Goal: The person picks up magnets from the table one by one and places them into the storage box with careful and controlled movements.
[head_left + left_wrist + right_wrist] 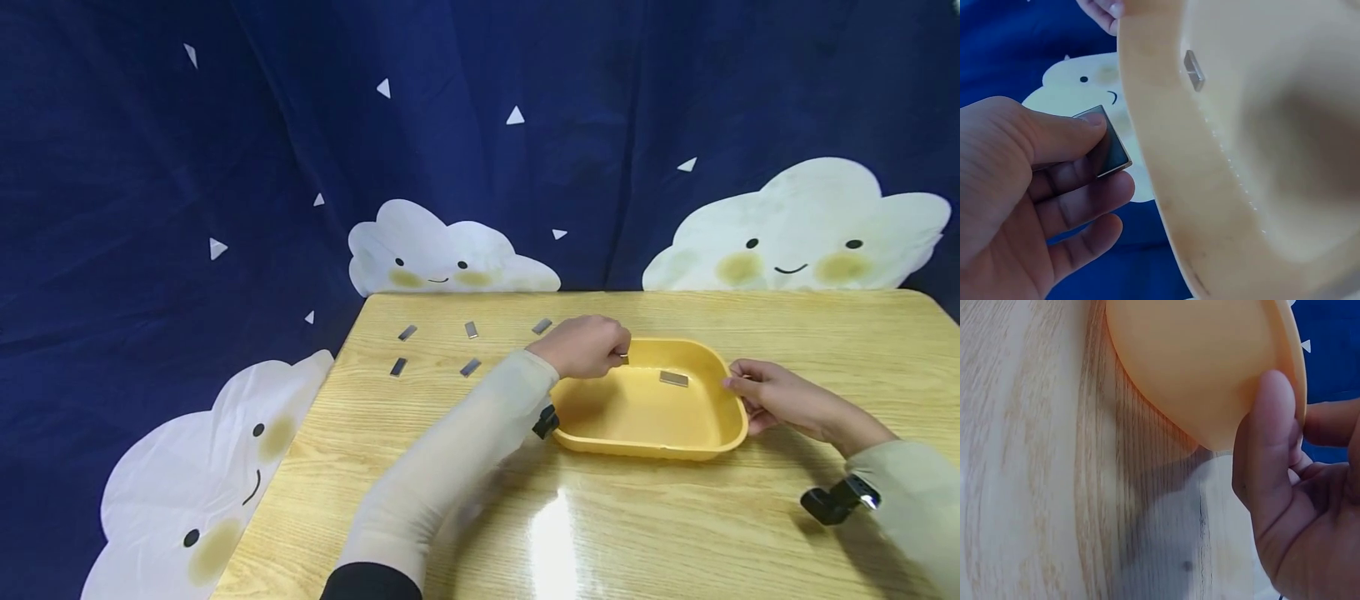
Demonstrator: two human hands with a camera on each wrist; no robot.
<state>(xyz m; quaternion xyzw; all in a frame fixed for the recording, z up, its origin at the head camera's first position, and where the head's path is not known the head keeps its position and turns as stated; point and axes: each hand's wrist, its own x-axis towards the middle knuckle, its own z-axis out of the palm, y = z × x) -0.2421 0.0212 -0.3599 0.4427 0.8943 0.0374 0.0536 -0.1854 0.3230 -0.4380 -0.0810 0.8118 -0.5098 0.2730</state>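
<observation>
You seem early in placing small metallic pieces into the yellow tray: 1 piece lies on its floor, toward the far right side, and looks done. Your left grip pinches 1 more, the held piece, between thumb and fingers near the tray's far rim; I cannot tell whether it is over the tray or just beyond that rim. Your right grip grasps the tray's right edge. On the worktop, left of the tray, 5 pieces are left: 3 in a back row and 2 in a front row, all untouched. By this count, 1 of 7 visible pieces is in, 1 is partway and 5 wait, though your left forearm could hide others.
</observation>
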